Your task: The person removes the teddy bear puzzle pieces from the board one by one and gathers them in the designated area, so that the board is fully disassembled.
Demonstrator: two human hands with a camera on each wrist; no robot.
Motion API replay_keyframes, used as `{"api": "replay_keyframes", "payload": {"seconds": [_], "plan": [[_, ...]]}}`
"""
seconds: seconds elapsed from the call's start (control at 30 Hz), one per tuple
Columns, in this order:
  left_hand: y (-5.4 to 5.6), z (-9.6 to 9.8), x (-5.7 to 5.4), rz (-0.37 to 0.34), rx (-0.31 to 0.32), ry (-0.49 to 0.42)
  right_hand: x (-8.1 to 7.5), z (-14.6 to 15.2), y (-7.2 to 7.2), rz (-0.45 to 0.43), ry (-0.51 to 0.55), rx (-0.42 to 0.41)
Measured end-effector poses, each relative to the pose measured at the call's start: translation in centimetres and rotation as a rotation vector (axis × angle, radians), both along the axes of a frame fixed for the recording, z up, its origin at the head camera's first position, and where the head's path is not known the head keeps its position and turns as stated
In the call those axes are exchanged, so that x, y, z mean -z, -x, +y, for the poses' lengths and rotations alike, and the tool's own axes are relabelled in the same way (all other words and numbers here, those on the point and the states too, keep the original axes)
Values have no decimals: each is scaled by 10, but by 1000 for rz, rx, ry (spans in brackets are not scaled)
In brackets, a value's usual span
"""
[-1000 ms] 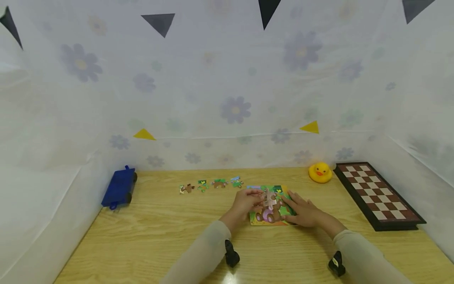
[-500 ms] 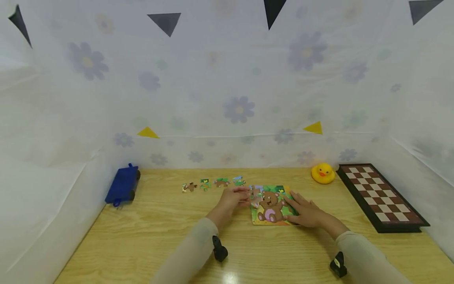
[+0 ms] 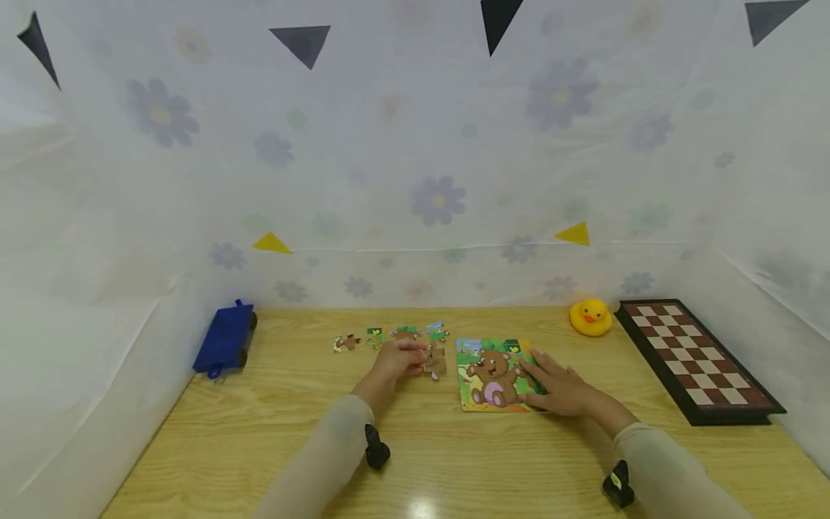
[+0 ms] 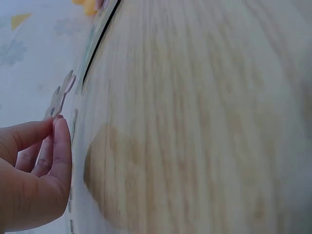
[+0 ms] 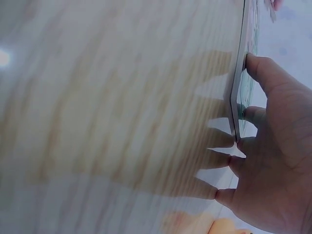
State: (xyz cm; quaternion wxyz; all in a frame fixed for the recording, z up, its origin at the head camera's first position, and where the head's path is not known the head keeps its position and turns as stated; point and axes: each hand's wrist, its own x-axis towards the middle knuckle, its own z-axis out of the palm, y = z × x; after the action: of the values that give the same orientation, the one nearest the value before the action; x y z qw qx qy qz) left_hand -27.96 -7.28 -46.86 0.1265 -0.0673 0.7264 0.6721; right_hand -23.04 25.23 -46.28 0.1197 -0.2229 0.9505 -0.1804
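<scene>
My left hand (image 3: 387,367) pinches a brown jigsaw puzzle piece (image 3: 435,362) between thumb and fingers. In the left wrist view that piece (image 4: 59,100) stands up edge-on from the fingertips, raised over the table. A jigsaw board (image 3: 496,378) with a brown bear picture lies flat to the right of the left hand. On its right side rests my right hand (image 3: 560,386), fingers spread. The right wrist view shows the thumb and index finger of the right hand (image 5: 278,131) on the board's edge, the other fingertips down on the table.
Several loose puzzle pieces (image 3: 346,342) lie in a row behind the left hand. A blue toy cart (image 3: 223,339) stands at far left. At right are a yellow rubber duck (image 3: 590,317) and a checkerboard (image 3: 700,360). A flowered white curtain (image 3: 415,158) closes the back.
My left hand has moved left off the bear board, carrying the puzzle piece to just in front of the row of loose pieces. The right hand has stayed on the board.
</scene>
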Motion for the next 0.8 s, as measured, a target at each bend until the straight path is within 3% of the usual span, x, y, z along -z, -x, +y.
{"api": "replay_keyframes", "payload": {"seconds": [0.33, 0.8], "plan": [[6, 7, 5, 48, 44, 33, 6, 2, 2, 14, -17, -1], [12, 6, 6, 107, 52, 85, -2, -2, -2, -17, -18, 2]]}}
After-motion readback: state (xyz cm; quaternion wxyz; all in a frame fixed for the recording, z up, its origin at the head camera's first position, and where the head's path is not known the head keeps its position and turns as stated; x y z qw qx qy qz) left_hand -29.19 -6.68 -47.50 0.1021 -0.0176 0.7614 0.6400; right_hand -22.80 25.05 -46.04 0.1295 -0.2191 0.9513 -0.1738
